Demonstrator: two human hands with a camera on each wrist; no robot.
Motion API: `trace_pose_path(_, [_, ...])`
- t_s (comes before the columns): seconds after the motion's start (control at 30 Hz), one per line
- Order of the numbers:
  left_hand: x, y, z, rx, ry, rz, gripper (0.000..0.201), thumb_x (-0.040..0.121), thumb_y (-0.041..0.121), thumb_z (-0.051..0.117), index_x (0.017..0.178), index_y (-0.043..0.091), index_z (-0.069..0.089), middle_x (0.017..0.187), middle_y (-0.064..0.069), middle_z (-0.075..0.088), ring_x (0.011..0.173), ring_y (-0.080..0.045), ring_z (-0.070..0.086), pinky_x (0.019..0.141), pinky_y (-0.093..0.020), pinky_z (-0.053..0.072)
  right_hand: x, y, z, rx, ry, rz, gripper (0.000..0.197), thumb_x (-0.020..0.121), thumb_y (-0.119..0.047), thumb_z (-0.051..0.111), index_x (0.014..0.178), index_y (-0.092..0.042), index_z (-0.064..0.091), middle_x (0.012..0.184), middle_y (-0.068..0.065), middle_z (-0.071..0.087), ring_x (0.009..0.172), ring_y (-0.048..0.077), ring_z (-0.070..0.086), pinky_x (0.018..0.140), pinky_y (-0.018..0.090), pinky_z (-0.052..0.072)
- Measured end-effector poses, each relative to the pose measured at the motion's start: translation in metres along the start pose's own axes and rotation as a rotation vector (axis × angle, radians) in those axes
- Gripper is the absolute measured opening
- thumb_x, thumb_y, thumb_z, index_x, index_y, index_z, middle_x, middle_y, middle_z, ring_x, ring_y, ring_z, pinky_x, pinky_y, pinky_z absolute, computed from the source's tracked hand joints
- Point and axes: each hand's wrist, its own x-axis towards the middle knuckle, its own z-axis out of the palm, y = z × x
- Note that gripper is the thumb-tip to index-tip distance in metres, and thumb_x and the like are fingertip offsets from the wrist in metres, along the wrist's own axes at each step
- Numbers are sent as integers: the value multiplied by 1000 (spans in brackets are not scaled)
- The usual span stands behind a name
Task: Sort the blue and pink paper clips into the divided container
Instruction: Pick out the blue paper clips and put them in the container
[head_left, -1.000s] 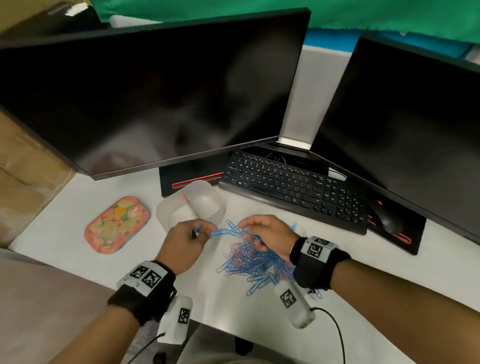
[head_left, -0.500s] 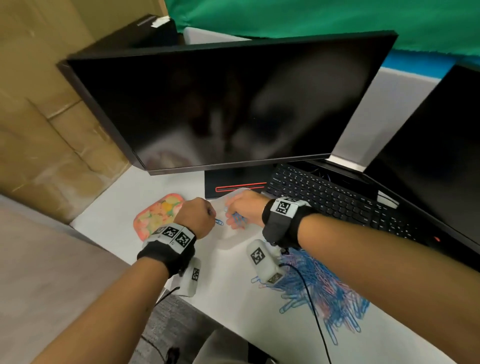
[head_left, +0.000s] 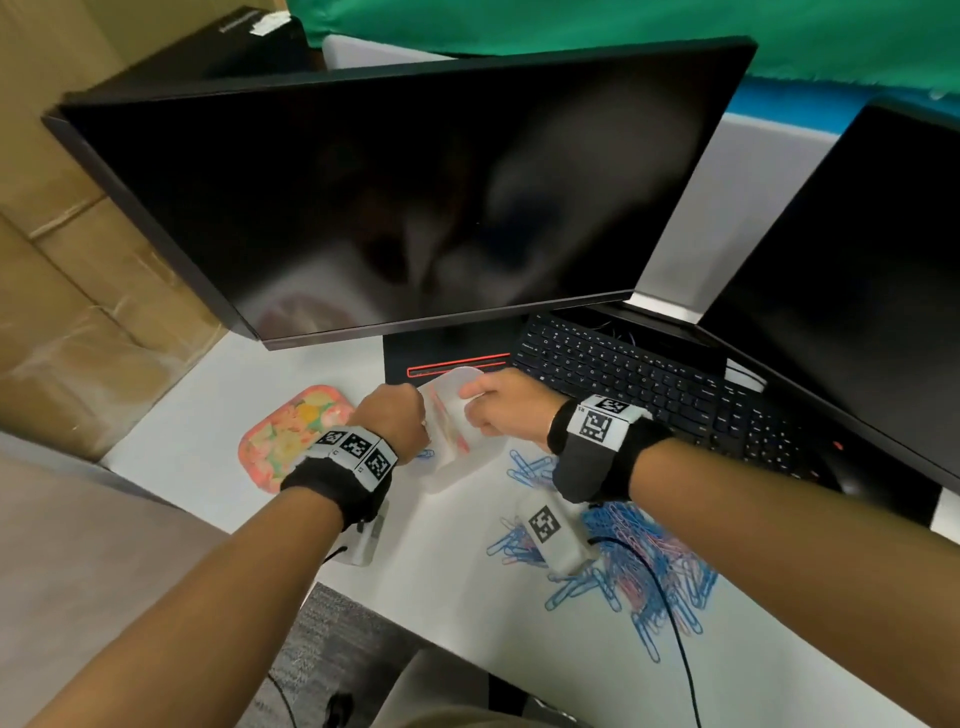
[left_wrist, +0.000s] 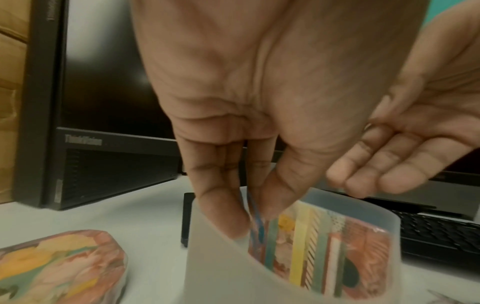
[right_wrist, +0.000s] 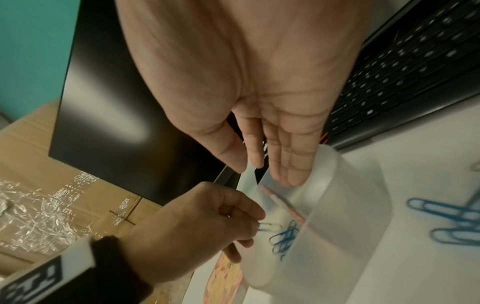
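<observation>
Left wrist: left hand (left_wrist: 259, 102) pinches blue clip (left_wrist: 255, 218) upright.

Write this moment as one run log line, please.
left hand: pinches blue paper clip over divided container | right hand: open, fingers above rim | blue clips already inside | clip pile: on desk

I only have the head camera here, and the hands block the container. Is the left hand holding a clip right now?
Observer: Yes. The left wrist view shows the left hand pinching a blue paper clip just inside the container.
Operator: Anything in that compartment already?
Observer: The right wrist view shows several blue clips lying there.
Operator: And the right hand?
Observer: The right hand is open and holds nothing, fingers straight by the far rim.
</observation>
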Motion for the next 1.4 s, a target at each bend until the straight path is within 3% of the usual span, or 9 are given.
trace_pose_path(0.1, [-3,6,4,-14,67,85,30,84,16,58,112,15,66,112,-8,64,100,-25,60,83,-30,49,-16,27,-12,46,2,-12,23,81,-11,59,97,-26,68,113,8,62,91,16,61,94,43,53])
trace_pose_path(0.2, [-18,22,14,-126,166,252,23,84,18,56,104,23,66,102,1,59,88,-19,57,79,-26,45,-38,59,-20,26,52,8,23,87,-9,56,97,-27,67,101,3,69,86,19,67,87,39,56])
trace_pose_path(0.37, [-54,55,51,-158,22,538,18,85,20,54,95,26,67,92,7,61,73,-9,52,71,-20,45,-76,123,-15,-131,130,-46,21,92,-15,55,85,-33,64,89,-10,68,83,5,64,78,28,53])
trace_pose_path(0.43, [-63,62,72,-142,-47,561,17,82,22,52,88,25,67,90,7,63,76,-12,56,71,-23,47,-94,145,-11,-181,141,-67,25,92,-17,57,75,-35,59,75,-13,63,72,0,60,72,23,49])
trace_pose_path(0.7, [-81,89,135,-41,-266,586,13,81,34,58,85,21,57,86,5,63,83,-20,59,72,-26,46,-159,212,-1,-412,170,65,8,85,-28,55,79,-24,59,74,-8,64,72,16,63,68,29,53])
trace_pose_path(0.87, [-85,102,150,82,-225,605,13,86,22,50,97,17,57,100,-4,64,93,-26,60,75,-29,44,-182,221,15,-558,107,91,8,87,-22,51,92,-18,57,94,5,65,81,23,57,68,28,41])
trace_pose_path(1.07, [-85,104,154,21,-198,588,15,80,11,49,90,21,52,95,-2,63,83,-24,59,69,-26,44,-181,220,31,-599,176,46,25,90,-10,47,113,-12,56,102,11,64,93,32,61,72,31,41])
trace_pose_path(1.23, [-83,96,160,-21,-223,580,22,75,10,48,80,28,36,85,2,56,74,-23,53,63,-26,41,-178,211,33,-551,206,14,20,86,0,43,97,-14,53,84,8,52,77,26,49,66,25,29])
trace_pose_path(1.4, [-84,90,161,-30,-188,601,15,77,11,47,86,23,50,90,2,58,78,-20,55,70,-29,46,-175,210,32,-527,173,48,16,85,-1,45,92,-14,50,94,11,60,82,27,54,68,29,39])
